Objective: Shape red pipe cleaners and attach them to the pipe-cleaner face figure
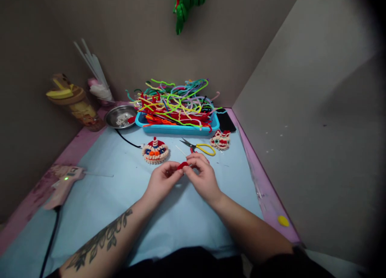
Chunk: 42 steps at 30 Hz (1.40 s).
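Note:
A small red fuzzy piece (pixel 182 165) is pinched between my two hands above the blue table cover. My left hand (pixel 164 177) grips its left end between thumb and fingers. On its right side, my right hand (pixel 202 172) holds it with thumb and fingertips; a thin white stick (pixel 181 150) shows just beyond these fingers. Yellow-handled scissors (pixel 205 149) lie with blades open behind my right hand. A round lion-face figure (pixel 155 151) in cream, red, blue and orange sits behind my left hand. Another red and cream figure (pixel 220 140) lies right of the scissors.
A blue tray (pixel 177 129) heaped with colourful pipe cleaners stands at the back. Left of it are a metal bowl (pixel 116 118) and a cup (pixel 80 109). A pink glue gun (pixel 64 185) with a lit green light lies left, its cord trailing forward. A dark phone-like slab (pixel 226 122) lies back right.

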{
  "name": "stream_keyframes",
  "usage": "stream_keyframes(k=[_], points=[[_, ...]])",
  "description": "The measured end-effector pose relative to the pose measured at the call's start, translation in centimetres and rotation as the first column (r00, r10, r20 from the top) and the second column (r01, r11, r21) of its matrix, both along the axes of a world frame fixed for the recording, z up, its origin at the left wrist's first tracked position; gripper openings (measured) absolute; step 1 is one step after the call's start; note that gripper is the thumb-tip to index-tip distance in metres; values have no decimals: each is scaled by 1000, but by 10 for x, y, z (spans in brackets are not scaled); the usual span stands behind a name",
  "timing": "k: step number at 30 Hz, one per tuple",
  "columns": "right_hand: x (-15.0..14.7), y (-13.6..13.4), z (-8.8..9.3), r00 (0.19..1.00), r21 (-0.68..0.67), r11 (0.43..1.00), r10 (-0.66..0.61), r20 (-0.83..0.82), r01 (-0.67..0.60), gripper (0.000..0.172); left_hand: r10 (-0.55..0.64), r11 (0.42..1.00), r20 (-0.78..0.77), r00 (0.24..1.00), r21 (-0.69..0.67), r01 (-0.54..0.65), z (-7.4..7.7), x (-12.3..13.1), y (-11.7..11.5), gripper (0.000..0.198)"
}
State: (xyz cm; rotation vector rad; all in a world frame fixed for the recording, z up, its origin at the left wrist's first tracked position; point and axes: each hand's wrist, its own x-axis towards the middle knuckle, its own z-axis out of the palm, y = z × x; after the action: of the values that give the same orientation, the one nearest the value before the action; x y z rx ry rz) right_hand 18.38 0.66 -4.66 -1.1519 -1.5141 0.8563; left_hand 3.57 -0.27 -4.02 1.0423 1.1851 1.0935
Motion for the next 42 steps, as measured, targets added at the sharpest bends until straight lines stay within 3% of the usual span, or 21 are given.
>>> stream_keyframes(k=[8, 11, 15, 21, 26, 30, 34, 36, 38, 39, 41, 42], points=[[1, -1, 3, 996, 6, 1000, 0, -88, 1, 11, 20, 997, -163, 986, 82, -7, 2, 0, 0, 15], [1, -1, 4, 997, 7, 1000, -9, -76, 9, 3, 7, 991, -234, 972, 132, 24, 4, 0, -1, 11], [3, 0, 4, 997, -4, 1000, 2, -74, -2, 10, -2, 991, -233, 972, 127, 32, 5, 1, -2, 11], [6, 0, -2, 983, 3, 996, 87, -159, -88, 38, 45, 996, -204, 978, 83, -28, 7, 0, 0, 11], [4, -1, -7, 953, -31, 999, 12, -303, -23, 50, 41, 996, -216, 975, 88, -22, 7, 0, 1, 11], [2, 4, -12, 900, -88, 994, -95, -424, 64, 38, 33, 996, -231, 972, 91, -12, 4, 0, 0, 11], [5, 11, -12, 854, -205, 976, -167, -492, 74, 28, 49, 997, -240, 970, 73, -32, 5, -2, 0, 15], [9, 13, -8, 926, -171, 981, -146, -348, 90, 30, 86, 995, -219, 972, 61, -74, 7, -6, 1, 18], [13, 13, -5, 999, -49, 998, -32, 22, 33, 31, 157, 986, -179, 971, 75, -146, 10, -13, 5, 20], [13, 12, -4, 965, 0, 999, 37, 261, -38, 30, 196, 979, -154, 968, 91, -183, 10, -16, 7, 21], [11, 9, -3, 751, -21, 986, 138, 645, -163, 29, 252, 964, -95, 963, 117, -240, 11, -23, 10, 23], [8, 7, -3, 631, -60, 981, 165, 758, -184, 32, 268, 958, -62, 962, 122, -259, 11, -26, 12, 24]])
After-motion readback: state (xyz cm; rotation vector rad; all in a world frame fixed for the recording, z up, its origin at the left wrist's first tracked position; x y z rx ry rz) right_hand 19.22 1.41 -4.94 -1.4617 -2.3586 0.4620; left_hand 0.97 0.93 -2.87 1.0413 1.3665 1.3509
